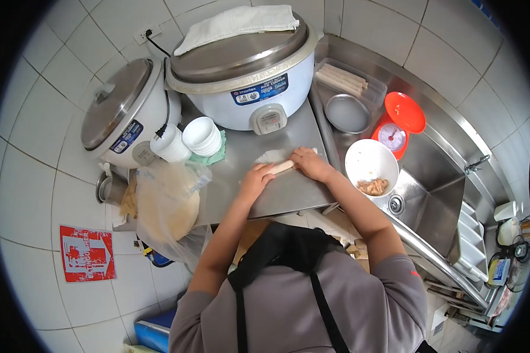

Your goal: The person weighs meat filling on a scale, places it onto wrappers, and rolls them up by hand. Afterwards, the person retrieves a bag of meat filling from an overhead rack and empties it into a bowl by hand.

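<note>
Both hands work on a pale, slim spring roll (283,167) lying on the steel worktop. My left hand (257,181) has its fingers curled on the roll's left end. At the other end, my right hand (310,163) grips it with bent fingers. A loose flap of thin wrapper (273,156) spreads behind the roll. To the right, a white bowl (365,154) holds some brownish filling (373,186). Several rolled pieces (341,80) lie in a clear plastic container (378,88), near a round metal bowl (347,113) with what looks like liquid.
Two large rice cookers (277,97) stand at the back and left, one with a folded cloth (238,28) on its lid. White bowls (202,135) are stacked before them. A plastic bag (171,206) of pale round sheets lies left. A red scale (393,136) stands by the sink (436,182).
</note>
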### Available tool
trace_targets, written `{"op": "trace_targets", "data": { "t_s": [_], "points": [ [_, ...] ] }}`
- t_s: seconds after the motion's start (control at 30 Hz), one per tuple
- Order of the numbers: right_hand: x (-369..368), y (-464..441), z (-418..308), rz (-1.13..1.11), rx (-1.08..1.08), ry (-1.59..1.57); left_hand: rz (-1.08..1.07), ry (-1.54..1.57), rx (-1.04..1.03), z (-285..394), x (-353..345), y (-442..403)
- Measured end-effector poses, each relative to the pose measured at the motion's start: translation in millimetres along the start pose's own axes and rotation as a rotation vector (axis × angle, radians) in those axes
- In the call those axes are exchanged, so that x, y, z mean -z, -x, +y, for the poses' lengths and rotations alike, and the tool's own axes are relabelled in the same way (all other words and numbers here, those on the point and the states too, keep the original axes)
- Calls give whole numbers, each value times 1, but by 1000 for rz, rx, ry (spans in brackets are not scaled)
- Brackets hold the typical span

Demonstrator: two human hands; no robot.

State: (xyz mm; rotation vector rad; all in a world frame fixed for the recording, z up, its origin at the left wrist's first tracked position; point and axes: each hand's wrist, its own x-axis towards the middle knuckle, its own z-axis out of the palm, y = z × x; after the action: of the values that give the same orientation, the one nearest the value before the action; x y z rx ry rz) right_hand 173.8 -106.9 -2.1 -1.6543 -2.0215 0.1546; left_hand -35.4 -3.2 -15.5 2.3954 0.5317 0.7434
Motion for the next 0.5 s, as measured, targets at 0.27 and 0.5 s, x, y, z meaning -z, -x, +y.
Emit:
{"op": "trace_targets", "data": {
  "t_s": [0.27, 0.5],
  "points": [
    [55, 16, 31, -23, -216, 290, 158, -98, 78, -7, 37, 55],
    [69, 24, 136, -122, -868, 575, 201, -67, 80, -1, 40, 52]
  ]
}}
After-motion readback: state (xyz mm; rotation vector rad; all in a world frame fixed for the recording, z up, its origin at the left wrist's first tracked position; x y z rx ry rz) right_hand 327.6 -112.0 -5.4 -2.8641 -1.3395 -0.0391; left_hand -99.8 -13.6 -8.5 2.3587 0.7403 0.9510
